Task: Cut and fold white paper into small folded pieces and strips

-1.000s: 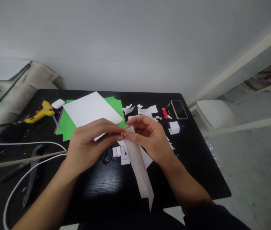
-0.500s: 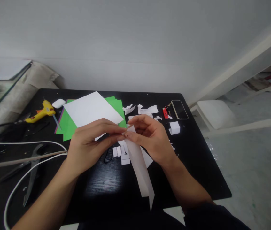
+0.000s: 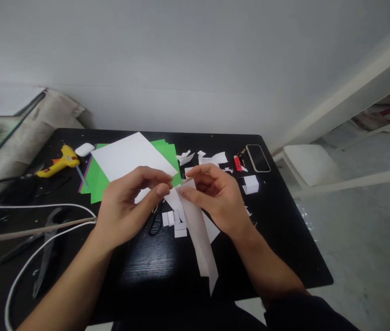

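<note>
A long folded white paper strip [image 3: 197,230] hangs down from my right hand [image 3: 217,195], whose thumb and fingers pinch its upper end. Just left of that end is my left hand [image 3: 129,202], its thumb and forefinger apart with nothing between them. Under the strip lie small white paper pieces [image 3: 180,230] and a larger white sheet [image 3: 212,229]. Black-handled scissors [image 3: 154,223] lie below my left fingertips, partly hidden. Behind my left hand, a white sheet [image 3: 134,154] rests on green sheets [image 3: 98,188].
A yellow glue gun [image 3: 64,161], a white case [image 3: 85,149] and large shears [image 3: 45,257] with white cables are on the left. Torn paper [image 3: 213,158], a red lighter [image 3: 237,163], a phone [image 3: 258,158] and a folded paper block [image 3: 251,184] are at the back right.
My left fingers have parted and moved slightly left, letting go of the strip's upper end. The strip's lower end has shifted a little up and left. My right hand still holds it.
</note>
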A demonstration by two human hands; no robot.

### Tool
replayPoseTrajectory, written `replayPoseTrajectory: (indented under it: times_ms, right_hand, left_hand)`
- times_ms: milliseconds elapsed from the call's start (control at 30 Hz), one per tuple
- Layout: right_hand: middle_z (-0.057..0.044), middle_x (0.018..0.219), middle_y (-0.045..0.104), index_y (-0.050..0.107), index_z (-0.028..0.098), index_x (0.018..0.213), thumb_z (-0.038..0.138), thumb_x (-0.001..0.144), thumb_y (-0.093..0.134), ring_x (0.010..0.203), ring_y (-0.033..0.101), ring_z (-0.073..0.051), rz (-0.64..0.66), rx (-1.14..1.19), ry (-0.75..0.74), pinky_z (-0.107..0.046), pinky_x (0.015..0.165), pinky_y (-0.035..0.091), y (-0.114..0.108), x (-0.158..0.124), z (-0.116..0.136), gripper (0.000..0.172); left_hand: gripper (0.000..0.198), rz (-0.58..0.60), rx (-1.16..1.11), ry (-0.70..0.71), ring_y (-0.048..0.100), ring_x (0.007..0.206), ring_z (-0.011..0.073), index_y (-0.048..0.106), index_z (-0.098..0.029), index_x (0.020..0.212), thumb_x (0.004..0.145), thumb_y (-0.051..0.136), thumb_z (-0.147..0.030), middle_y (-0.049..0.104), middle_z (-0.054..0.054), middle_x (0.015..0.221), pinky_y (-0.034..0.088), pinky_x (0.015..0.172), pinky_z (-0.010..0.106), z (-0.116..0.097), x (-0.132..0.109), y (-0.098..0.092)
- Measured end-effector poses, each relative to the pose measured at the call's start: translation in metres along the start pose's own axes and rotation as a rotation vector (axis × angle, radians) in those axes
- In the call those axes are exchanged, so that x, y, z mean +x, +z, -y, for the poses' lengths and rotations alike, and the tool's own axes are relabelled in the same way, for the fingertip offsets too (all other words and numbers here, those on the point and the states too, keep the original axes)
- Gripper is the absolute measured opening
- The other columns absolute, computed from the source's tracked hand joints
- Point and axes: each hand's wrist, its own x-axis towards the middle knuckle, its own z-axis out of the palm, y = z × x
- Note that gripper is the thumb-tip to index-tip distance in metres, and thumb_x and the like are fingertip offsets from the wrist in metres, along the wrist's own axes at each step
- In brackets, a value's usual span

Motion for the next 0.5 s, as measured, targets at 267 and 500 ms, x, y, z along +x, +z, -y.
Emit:
replayPoseTrajectory:
  times_ms: [267, 500]
  right_hand:
    - [0.003, 0.077, 0.067, 0.069, 0.024, 0.102, 0.033, 0.077, 0.091, 0.069, 0.062, -0.013, -0.008, -0.055, -0.035, -0.029, 0.065, 0.053, 0.0028, -0.0014, -0.0026, 0.034]
    - [0.004, 0.075, 0.065, 0.07, 0.023, 0.103, 0.029, 0.076, 0.092, 0.069, 0.06, -0.013, -0.007, -0.064, -0.044, -0.028, 0.065, 0.051, 0.0022, -0.0015, -0.0033, 0.035]
  left_hand:
    - [0.015, 0.116, 0.113, 0.024, 0.054, 0.061, 0.0108, 0.063, -0.02, 0.085, 0.1, 0.06, -0.022, 0.062, -0.002, 0.07, 0.044, 0.059, 0.026, -0.0036, 0.0029, 0.0041]
    - [0.015, 0.133, 0.137, 0.038, 0.052, 0.061, 0.0103, 0.061, -0.02, 0.085, 0.1, 0.059, -0.02, 0.059, -0.003, 0.07, 0.041, 0.058, 0.025, -0.0022, 0.0034, 0.0054]
